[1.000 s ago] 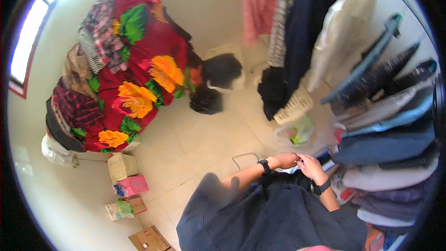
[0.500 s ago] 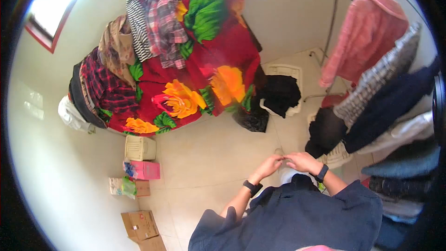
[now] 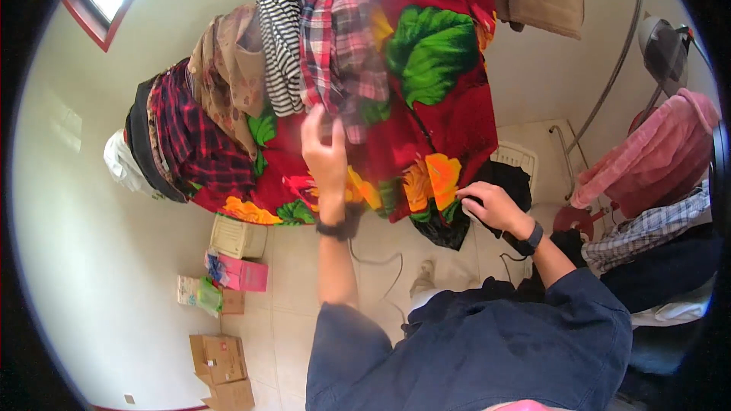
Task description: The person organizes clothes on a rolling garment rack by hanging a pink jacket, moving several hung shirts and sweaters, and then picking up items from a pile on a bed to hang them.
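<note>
My left hand (image 3: 326, 156) reaches over the bed with thumb and fingers apart, its fingertips at the lower edge of a red, white and dark plaid shirt (image 3: 324, 38). Whether they touch the cloth is hard to tell. A black-and-white striped garment (image 3: 280, 46) lies just left of that shirt. My right hand (image 3: 491, 204) is at the near right edge of the red flowered blanket (image 3: 457, 118), its fingers curled in. A small pale bit shows under them, too unclear to name. Both wrists wear dark bands.
More clothes lie leftward on the bed: a tan patterned garment (image 3: 228, 61) and a dark red plaid shirt (image 3: 194, 129). At right, a rack holds a pink fleece garment (image 3: 659, 148). Boxes (image 3: 221, 358) line the left wall; a thin cord (image 3: 396, 270) lies on the floor.
My hands were together in front of my body and are now apart. The left has gone forward to the plaid shirt, the right to the blanket's edge. I am nearer the bed.
</note>
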Demonstrator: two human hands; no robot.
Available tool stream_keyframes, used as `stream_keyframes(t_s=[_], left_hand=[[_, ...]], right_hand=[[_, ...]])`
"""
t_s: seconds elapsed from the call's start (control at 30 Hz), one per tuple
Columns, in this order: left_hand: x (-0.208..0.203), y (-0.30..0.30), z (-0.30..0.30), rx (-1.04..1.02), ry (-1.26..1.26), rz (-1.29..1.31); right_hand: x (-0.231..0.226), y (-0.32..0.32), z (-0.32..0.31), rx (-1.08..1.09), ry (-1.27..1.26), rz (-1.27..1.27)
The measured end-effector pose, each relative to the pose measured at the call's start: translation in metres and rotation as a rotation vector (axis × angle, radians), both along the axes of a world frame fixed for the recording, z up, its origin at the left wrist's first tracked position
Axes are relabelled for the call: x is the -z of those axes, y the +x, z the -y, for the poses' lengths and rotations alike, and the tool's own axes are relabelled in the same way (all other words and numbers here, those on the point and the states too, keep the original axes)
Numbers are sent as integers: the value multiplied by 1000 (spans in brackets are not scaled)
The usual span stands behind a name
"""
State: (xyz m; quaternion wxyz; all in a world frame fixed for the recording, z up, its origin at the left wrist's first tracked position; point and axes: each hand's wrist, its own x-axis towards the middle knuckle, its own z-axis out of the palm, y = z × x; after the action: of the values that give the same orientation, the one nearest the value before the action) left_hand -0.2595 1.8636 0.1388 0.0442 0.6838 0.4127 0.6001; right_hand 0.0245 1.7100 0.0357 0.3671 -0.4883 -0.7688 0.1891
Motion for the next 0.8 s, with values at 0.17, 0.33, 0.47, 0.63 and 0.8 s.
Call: stream_keyframes(t_s=[0.17,0.33,0.47,0.63,0.8], left_hand=[[-71,9,-113,-67,56,-312],[-91,23,-149,94,55,-274],[-79,29,-110,281,186,-51],[-54,-25,-105,441,-70,480],[-60,-90,-149,813,-488,1318]], right_hand=[[-15,-33,-31,57,-44,-85],[-26,-54,-49,135,-24,-77],[-36,-49,-50,336,-1,-275],[-63,-51,-67,447,96,-379],[-96,-69,-121,382,226,-552]])
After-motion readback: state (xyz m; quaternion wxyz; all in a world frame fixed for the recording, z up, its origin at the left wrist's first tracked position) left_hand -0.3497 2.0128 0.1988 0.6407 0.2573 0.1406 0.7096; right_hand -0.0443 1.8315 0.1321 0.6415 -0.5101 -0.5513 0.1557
